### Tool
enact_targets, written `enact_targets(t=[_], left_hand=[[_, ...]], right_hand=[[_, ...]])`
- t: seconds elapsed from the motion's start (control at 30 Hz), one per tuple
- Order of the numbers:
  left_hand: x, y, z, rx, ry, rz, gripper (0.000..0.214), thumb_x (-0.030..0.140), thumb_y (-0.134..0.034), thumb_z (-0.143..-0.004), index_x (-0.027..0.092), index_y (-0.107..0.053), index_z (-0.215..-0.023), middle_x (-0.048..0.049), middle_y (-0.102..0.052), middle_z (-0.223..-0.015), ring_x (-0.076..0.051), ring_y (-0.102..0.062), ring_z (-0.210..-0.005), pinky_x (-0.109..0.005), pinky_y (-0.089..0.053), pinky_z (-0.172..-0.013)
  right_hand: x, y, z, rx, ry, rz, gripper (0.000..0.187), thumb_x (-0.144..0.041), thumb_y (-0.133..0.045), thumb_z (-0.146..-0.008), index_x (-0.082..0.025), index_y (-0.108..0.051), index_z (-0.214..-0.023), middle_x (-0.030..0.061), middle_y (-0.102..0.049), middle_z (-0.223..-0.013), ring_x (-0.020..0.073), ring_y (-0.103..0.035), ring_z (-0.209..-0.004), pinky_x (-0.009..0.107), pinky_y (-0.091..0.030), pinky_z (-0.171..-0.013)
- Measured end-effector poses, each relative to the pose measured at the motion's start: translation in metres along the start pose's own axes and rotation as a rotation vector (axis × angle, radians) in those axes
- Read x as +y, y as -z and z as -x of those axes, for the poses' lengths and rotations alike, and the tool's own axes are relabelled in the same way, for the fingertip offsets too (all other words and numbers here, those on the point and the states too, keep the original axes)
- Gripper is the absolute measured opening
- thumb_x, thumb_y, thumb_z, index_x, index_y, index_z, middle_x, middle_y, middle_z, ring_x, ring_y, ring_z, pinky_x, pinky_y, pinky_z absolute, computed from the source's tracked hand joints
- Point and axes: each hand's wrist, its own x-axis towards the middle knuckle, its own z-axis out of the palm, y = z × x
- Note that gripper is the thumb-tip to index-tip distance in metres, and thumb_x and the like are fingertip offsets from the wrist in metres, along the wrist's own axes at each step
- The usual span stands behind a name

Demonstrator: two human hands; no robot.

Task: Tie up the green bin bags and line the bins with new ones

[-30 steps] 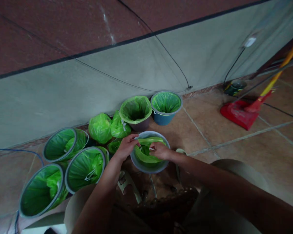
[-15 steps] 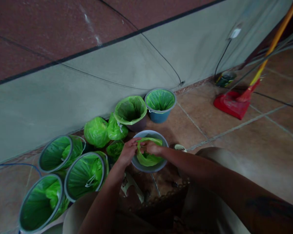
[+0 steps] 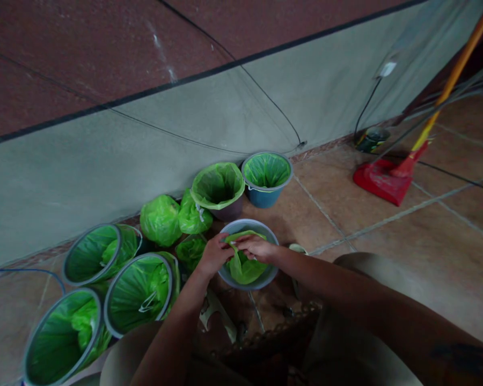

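A light grey bin (image 3: 269, 278) stands upright between my knees, with a green plastic bag (image 3: 245, 271) bunched loosely inside its mouth. My left hand (image 3: 217, 254) grips the bag's upper edge at the bin's left side. Just right of it, my right hand (image 3: 255, 247) pinches the same edge over the bin's middle. The two hands are close together, nearly touching. Parts of the fingertips are hidden by the bag's folds. Behind the bin stand a dark bin (image 3: 230, 210) and a blue bin (image 3: 264, 197), both lined with green bags.
Several green-lined bins (image 3: 116, 295) lean at the left. Tied green bags (image 3: 160, 220) rest against the wall. A red dustpan (image 3: 382, 179) and a yellow-orange broom handle (image 3: 446, 96) are at the right, near a dark can (image 3: 372, 140). A black cable (image 3: 265, 96) runs along the wall.
The bag's opening has narrowed and its rim has been drawn up between my hands. The view has shifted slightly; the bins stay in place.
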Motion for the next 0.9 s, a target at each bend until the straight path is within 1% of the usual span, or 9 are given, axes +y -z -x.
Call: enact_targets(t=[0.13, 0.33, 0.47, 0.53, 0.63, 0.7, 0.77, 0.83, 0.9], left_hand=[[0.001, 0.004, -0.002, -0.021, -0.007, -0.030, 0.073, 0.025, -0.079, -0.060, 0.009, -0.053, -0.126, 0.0007, -0.068, -0.068, -0.011, -0.057, -0.051, -0.021, -0.043, -0.050], [0.008, 0.005, 0.001, -0.075, 0.017, -0.010, 0.073, 0.025, -0.077, -0.062, 0.008, -0.051, -0.127, 0.0037, -0.063, -0.060, -0.011, -0.055, -0.049, -0.022, -0.041, -0.051], [0.013, 0.005, 0.003, -0.060, -0.071, -0.141, 0.060, 0.018, -0.071, -0.064, 0.010, -0.057, -0.122, 0.0054, -0.060, -0.059, -0.010, -0.052, -0.049, -0.022, -0.039, -0.053], [0.019, 0.010, 0.004, 0.025, -0.168, -0.321, 0.052, 0.011, -0.066, -0.063, 0.012, -0.063, -0.114, 0.0060, -0.058, -0.057, -0.011, -0.051, -0.051, -0.023, -0.037, -0.054], [0.037, 0.027, 0.010, 0.221, -0.309, -0.484, 0.045, 0.007, -0.060, -0.062, 0.015, -0.069, -0.106, 0.0055, -0.058, -0.057, -0.011, -0.050, -0.053, -0.023, -0.037, -0.056], [0.051, 0.041, 0.015, 0.324, -0.411, -0.394, 0.042, 0.010, -0.060, -0.065, 0.016, -0.070, -0.105, 0.0060, -0.056, -0.056, -0.010, -0.048, -0.051, -0.023, -0.037, -0.056], [0.064, 0.051, 0.020, 0.376, -0.532, -0.216, 0.041, 0.014, -0.062, -0.067, 0.017, -0.069, -0.107, 0.0064, -0.055, -0.058, -0.009, -0.047, -0.051, -0.022, -0.037, -0.055], [0.072, 0.053, 0.022, 0.387, -0.618, -0.064, 0.041, 0.017, -0.065, -0.067, 0.018, -0.069, -0.107, 0.0060, -0.057, -0.062, -0.008, -0.047, -0.053, -0.020, -0.038, -0.055], [0.076, 0.046, 0.022, 0.370, -0.622, 0.016, 0.037, 0.018, -0.067, -0.066, 0.017, -0.070, -0.103, 0.0056, -0.057, -0.063, -0.007, -0.047, -0.054, -0.020, -0.038, -0.054]], right_hand=[[-0.003, 0.000, 0.004, -0.062, -0.078, -0.110, 0.017, -0.019, -0.070, -0.069, -0.017, -0.062, -0.084, -0.0104, -0.038, -0.049, 0.0050, -0.026, -0.043, 0.023, -0.014, -0.044], [-0.009, 0.001, 0.013, -0.142, -0.027, -0.058, 0.021, -0.027, -0.071, -0.070, -0.018, -0.066, -0.088, -0.0065, -0.048, -0.055, 0.0055, -0.026, -0.045, 0.023, -0.013, -0.044], [-0.015, 0.004, 0.016, -0.201, 0.036, 0.005, 0.017, -0.024, -0.067, -0.069, -0.018, -0.068, -0.086, -0.0039, -0.053, -0.060, 0.0057, -0.032, -0.046, 0.022, -0.018, -0.044], [-0.020, 0.007, 0.015, -0.162, 0.098, 0.092, 0.019, -0.020, -0.063, -0.069, -0.017, -0.070, -0.086, -0.0017, -0.059, -0.064, 0.0065, -0.037, -0.047, 0.022, -0.022, -0.044], [-0.033, 0.014, 0.014, 0.055, 0.243, 0.186, 0.019, -0.017, -0.060, -0.067, -0.015, -0.071, -0.082, 0.0001, -0.063, -0.068, 0.0084, -0.045, -0.054, 0.022, -0.028, -0.048], [-0.044, 0.018, 0.014, 0.234, 0.342, 0.164, 0.018, -0.022, -0.060, -0.069, -0.014, -0.071, -0.082, 0.0002, -0.062, -0.068, 0.0096, -0.048, -0.057, 0.023, -0.031, -0.052], [-0.056, 0.022, 0.015, 0.323, 0.436, 0.103, 0.026, -0.028, -0.060, -0.072, -0.014, -0.070, -0.091, -0.0002, -0.061, -0.069, 0.0103, -0.048, -0.059, 0.024, -0.033, -0.055], [-0.065, 0.024, 0.019, 0.311, 0.550, 0.062, 0.037, -0.032, -0.060, -0.074, -0.014, -0.067, -0.106, -0.0013, -0.060, -0.070, 0.0106, -0.048, -0.059, 0.024, -0.035, -0.055], [-0.070, 0.022, 0.024, 0.248, 0.639, 0.089, 0.048, -0.031, -0.062, -0.074, -0.016, -0.060, -0.120, -0.0022, -0.060, -0.073, 0.0108, -0.049, -0.062, 0.024, -0.037, -0.057]])
